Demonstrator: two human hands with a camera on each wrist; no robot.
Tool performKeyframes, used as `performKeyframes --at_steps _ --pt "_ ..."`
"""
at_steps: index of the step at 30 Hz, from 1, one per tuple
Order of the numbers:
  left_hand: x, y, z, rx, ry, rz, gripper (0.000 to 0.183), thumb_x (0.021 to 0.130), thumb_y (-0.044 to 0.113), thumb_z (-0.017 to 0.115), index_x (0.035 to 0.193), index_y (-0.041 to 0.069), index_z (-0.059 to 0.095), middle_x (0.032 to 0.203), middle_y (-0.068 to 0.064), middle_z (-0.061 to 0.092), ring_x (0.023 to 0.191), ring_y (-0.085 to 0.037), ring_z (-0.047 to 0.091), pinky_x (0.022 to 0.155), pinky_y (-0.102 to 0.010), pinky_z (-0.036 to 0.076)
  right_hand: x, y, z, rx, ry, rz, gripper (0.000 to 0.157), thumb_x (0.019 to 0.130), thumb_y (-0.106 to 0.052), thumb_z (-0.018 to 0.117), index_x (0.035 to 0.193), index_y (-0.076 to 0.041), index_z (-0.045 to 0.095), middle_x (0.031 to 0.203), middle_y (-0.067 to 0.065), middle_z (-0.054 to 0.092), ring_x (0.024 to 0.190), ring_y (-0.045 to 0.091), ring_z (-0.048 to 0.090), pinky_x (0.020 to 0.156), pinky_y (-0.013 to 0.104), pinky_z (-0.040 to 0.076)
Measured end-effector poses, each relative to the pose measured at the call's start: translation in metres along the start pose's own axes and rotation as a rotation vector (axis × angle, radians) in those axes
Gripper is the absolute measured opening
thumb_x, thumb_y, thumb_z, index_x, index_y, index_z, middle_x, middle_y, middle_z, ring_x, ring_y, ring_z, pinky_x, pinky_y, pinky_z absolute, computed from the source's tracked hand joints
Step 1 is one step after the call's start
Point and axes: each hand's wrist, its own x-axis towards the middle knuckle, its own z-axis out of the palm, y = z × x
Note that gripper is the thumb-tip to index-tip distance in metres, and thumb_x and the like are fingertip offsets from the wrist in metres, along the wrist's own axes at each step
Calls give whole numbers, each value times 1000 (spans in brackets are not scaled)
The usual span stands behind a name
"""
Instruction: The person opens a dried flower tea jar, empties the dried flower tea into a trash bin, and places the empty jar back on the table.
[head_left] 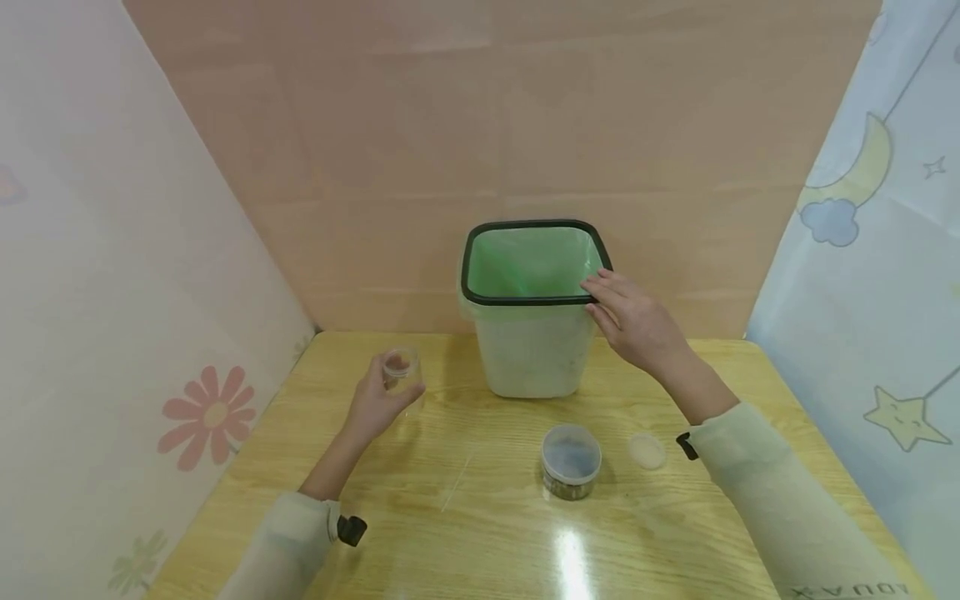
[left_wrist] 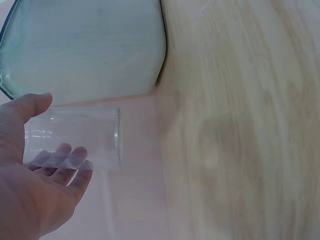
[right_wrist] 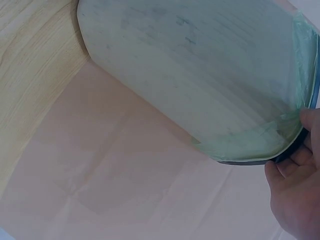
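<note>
My left hand [head_left: 382, 404] grips a clear cylindrical jar [left_wrist: 100, 137] around its side, thumb on one side and fingers on the other. In the head view it is left of the trash bin. My right hand [head_left: 633, 321] holds the black rim of the pale trash bin [head_left: 532, 354] at its front right corner. Around that rim, in the right wrist view, the fingers [right_wrist: 277, 175] and thumb close from either side. A green bag [right_wrist: 250, 145] lines the bin and folds out under the rim.
A round tub [head_left: 570, 479] with bluish and dark contents stands on the wooden table [head_left: 480, 550], front of the bin. To its right lies a pale round disc [head_left: 647, 450]. A thin clear strip [head_left: 456, 483] lies left of the tub. Papered walls [head_left: 375, 150] enclose the table's back and sides.
</note>
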Motion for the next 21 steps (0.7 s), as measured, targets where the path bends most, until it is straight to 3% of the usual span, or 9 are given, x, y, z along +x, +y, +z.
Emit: performKeyframes --at_steps 7,14,21 --pt "-4 -10 4 -13 3 -4 71 91 24 78 141 -4 36 138 -26 53 134 -45 47 112 -59 38 0 -1 1 7 -14 18 38 92 0 71 129 6 64 129 24 65 130 41 54 105 56 46" --pt "-7 -16 8 -21 -8 -60 72 89 23 80 141 -4 36 139 -25 53 134 -43 47 113 -58 37 -1 0 2 0 -4 5 38 91 0 72 128 6 65 128 24 66 129 42 55 104 56 47" --pt "-10 -20 13 -50 -26 -74 70 90 19 78 140 -4 35 139 -24 51 136 -43 44 117 -59 32 -1 -1 2 -1 -11 5 38 91 1 71 129 7 64 129 25 65 130 41 54 103 56 48"
